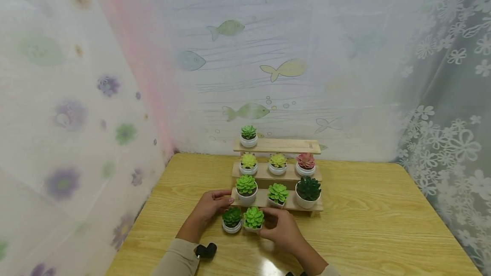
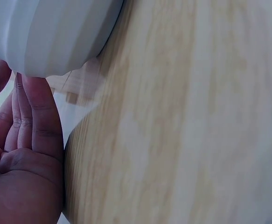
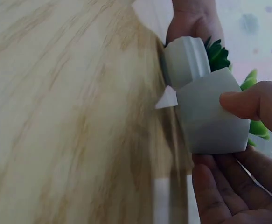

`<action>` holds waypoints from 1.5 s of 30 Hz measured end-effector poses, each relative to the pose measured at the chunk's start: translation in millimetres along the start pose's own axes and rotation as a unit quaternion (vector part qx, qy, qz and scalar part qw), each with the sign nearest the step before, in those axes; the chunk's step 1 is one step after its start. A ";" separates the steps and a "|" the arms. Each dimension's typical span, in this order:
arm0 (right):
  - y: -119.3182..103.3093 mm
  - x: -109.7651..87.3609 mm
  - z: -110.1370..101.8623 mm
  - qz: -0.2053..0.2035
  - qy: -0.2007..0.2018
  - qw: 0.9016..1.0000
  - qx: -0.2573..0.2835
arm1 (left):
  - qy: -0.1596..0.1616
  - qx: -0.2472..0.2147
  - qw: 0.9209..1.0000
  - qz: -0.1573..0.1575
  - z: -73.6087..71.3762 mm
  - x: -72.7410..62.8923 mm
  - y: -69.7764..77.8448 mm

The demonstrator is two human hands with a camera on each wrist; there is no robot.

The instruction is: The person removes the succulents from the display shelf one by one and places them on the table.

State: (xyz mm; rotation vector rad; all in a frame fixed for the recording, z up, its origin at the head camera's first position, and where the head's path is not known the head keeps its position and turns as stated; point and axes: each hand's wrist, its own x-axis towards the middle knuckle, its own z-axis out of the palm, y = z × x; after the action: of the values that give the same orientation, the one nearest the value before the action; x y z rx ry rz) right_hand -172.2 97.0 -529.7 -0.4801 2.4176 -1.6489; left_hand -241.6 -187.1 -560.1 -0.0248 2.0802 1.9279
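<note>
My right hand grips a small white pot with a bright green succulent. In the right wrist view, the thumb presses one side of that smooth white pot and the fingers reach around the opposite side. Just left of it stands a dark green succulent in a ribbed white pot. My left hand is beside this pot, at the left end of the rack's lowest shelf. Its fingers look mostly straight in the left wrist view, with their tips hidden behind the ribbed pot.
A three-step wooden rack holds several potted succulents. One green plant is on top; two yellow-green ones and a pink one fill the middle. A dark green plant stands lowest right. Patterned curtains enclose the wooden table.
</note>
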 end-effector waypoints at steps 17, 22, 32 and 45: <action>17.3 7.9 5.0 0.013 -0.014 1.000 0.021 | -0.001 0.009 1.000 0.005 -1.2 1.7 -2.9; 17.7 9.2 6.7 0.010 -0.017 1.000 0.016 | -0.002 0.010 1.000 0.006 -1.6 1.9 -3.4; 16.6 8.7 8.9 0.012 -0.022 0.999 0.028 | -0.004 0.003 1.000 0.008 -1.8 2.6 -4.7; 14.3 6.9 11.1 0.016 -0.027 0.998 0.046 | -0.006 -0.003 1.000 0.010 -1.1 2.5 -4.5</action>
State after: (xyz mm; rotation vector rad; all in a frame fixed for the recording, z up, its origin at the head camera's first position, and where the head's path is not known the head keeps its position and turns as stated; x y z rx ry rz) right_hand -177.5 89.6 -546.8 -0.4616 2.2888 -1.7017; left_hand -243.2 -188.2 -565.0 0.0055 2.0748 1.9403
